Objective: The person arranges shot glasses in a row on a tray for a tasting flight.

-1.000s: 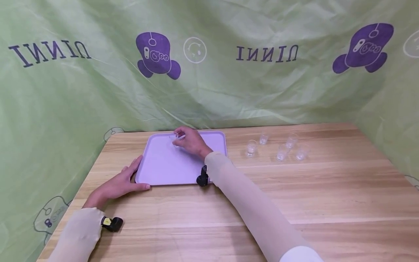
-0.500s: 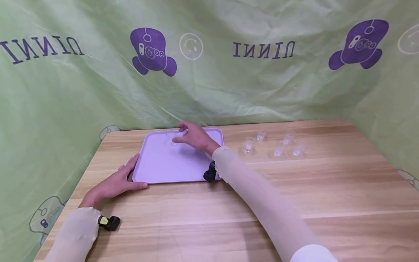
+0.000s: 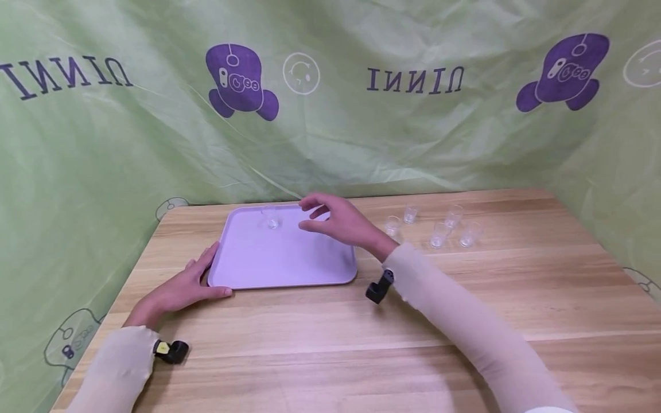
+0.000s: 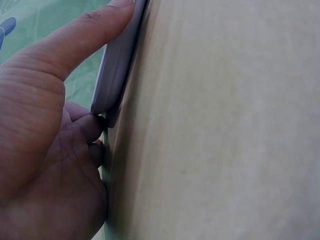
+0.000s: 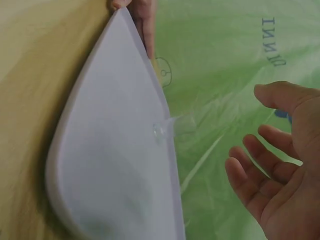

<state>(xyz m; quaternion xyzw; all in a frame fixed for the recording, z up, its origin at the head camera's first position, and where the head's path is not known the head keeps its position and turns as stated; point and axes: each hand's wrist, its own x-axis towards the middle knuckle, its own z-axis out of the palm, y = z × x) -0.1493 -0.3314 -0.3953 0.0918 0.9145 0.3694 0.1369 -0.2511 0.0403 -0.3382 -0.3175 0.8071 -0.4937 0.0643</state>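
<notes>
A pale purple tray (image 3: 279, 261) lies on the wooden table. My left hand (image 3: 181, 291) holds its near left corner, the thumb along the front edge and the fingers along the left side. In the left wrist view the thumb (image 4: 82, 37) touches the tray's rim (image 4: 117, 70). One small clear shot glass (image 3: 272, 218) stands upright near the tray's back edge. To the right of that glass my right hand (image 3: 343, 221) hovers over the tray with nothing in it, fingers loosely bent and apart. The right wrist view shows the glass (image 5: 172, 128) apart from the fingers.
Several more clear shot glasses (image 3: 439, 235) stand on the table (image 3: 496, 304) to the right of the tray, one (image 3: 392, 225) of them just beyond my right wrist. A green printed cloth (image 3: 330, 143) hangs behind the table and along its sides.
My right hand has let go of the shot glass, which now stands on the tray, and has moved away to the right. My left hand stays at the tray's corner.
</notes>
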